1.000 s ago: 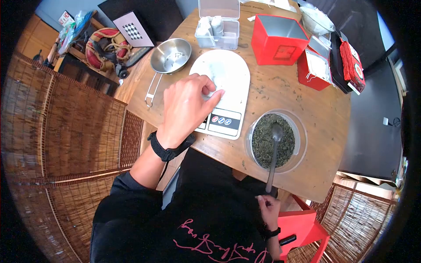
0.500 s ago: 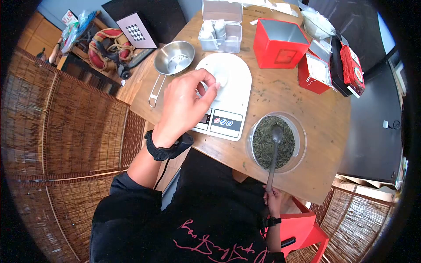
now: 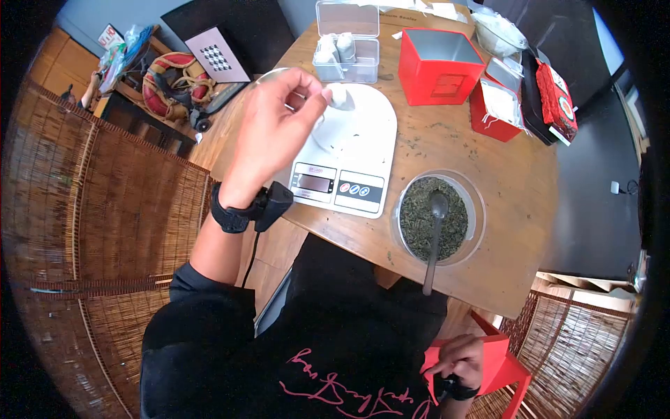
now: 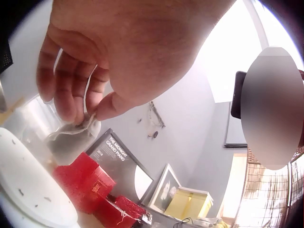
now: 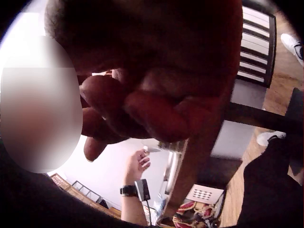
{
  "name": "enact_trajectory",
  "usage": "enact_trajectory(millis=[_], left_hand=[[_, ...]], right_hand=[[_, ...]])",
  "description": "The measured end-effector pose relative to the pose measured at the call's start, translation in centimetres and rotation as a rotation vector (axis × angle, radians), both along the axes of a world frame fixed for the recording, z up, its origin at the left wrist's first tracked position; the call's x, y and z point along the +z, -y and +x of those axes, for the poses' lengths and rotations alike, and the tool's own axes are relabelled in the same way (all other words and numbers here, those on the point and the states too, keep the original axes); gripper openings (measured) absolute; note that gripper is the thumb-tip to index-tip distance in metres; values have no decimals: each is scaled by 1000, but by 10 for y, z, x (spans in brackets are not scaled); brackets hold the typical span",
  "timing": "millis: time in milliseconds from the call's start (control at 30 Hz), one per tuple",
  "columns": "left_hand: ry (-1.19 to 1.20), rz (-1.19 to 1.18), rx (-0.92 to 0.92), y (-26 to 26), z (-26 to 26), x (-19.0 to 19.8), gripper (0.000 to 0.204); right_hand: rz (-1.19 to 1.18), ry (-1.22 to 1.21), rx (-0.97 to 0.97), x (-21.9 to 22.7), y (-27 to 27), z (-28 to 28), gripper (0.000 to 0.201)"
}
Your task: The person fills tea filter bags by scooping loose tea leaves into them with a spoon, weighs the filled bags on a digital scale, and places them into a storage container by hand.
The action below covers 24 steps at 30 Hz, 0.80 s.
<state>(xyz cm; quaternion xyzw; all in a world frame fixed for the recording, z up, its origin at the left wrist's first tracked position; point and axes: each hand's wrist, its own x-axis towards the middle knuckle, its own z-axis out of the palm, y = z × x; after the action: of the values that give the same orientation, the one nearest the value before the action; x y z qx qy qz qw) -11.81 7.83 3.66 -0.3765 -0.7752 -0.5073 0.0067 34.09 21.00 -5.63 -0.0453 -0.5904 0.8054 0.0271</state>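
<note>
My left hand pinches a filled tea bag by its gathered, drawstring top between thumb and fingertips. The bag hangs above the white kitchen scale, which has a few tea leaf bits on its platform. Low by the table's front edge, my right hand holds nothing, its fingers loosely bent. A clear round tub of dark loose tea stands on the table, with a spoon lying in it, handle over the near rim.
A steel pan is mostly hidden behind my left hand. Farther back are a clear lidded box with white bundles, a red square tin and a smaller red box. A red chair stands beside my right hand. Leaf crumbs dot the wooden table.
My left hand has lifted the tea bag up off the scale, uncovering its display. My right hand has let go of the spoon handle and dropped lower to the right.
</note>
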Motion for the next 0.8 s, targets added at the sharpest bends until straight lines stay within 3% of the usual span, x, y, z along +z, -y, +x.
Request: enact_trajectory(millis=[100, 167, 233, 300, 333, 500, 700, 800], left_hand=[[-76, -27, 7, -7, -17, 18, 18], [-50, -6, -19, -16, -35, 26, 20], [-40, -23, -88, -26, -59, 28, 22], [-77, -104, -85, -38, -77, 32, 18], [-49, -140, -79, -46, -87, 31, 19], [34, -265, -68, -81, -126, 10, 22], [50, -426, -32, -102, -153, -10, 26], [-109, -476, 36, -108, -167, -22, 27]], right_hand=[[-86, -23, -122, -1, 1, 10, 36], [52, 274, -110, -13, 4, 8, 38], [94, 336, -63, -33, 11, -3, 40], [81, 729, -165, -72, 18, -3, 41], [88, 764, -258, -88, 21, -5, 41], [-106, 749, -419, -155, 24, -6, 40], [-322, 816, -491, -175, 13, -1, 39], [-313, 810, -465, -179, 9, 1, 39]])
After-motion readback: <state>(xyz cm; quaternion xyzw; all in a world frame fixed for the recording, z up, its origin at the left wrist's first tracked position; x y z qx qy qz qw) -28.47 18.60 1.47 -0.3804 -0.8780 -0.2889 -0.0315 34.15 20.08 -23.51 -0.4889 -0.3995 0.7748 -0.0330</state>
